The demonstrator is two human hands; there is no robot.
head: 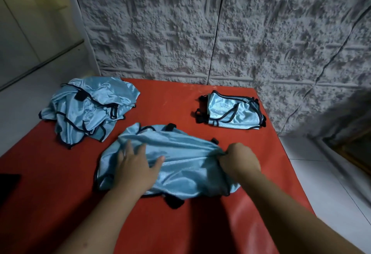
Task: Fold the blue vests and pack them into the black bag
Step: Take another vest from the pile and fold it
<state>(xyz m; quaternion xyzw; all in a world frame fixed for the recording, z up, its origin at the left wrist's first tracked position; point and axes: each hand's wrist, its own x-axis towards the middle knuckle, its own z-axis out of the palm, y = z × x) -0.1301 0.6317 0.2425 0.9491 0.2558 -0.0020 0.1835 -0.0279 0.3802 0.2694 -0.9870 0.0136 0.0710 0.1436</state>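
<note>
bare left hand (135, 170), bare right hand (240, 160), sleeveless forearms

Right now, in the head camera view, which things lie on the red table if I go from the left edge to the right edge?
Black object at the left edge → heap of unfolded blue vests → left hand, flat on the vest being folded → right hand, pinching that vest's right edge. The folded vest stack lies farther back, on the right.

- No legible text, labels, brand marks, numbers or signs anywhere in view.
- Blue vests (176, 165): plain fabric, dark trim, no print to read.
- Red tabletop (180, 105) and textured wall (241, 32): unmarked.
</note>
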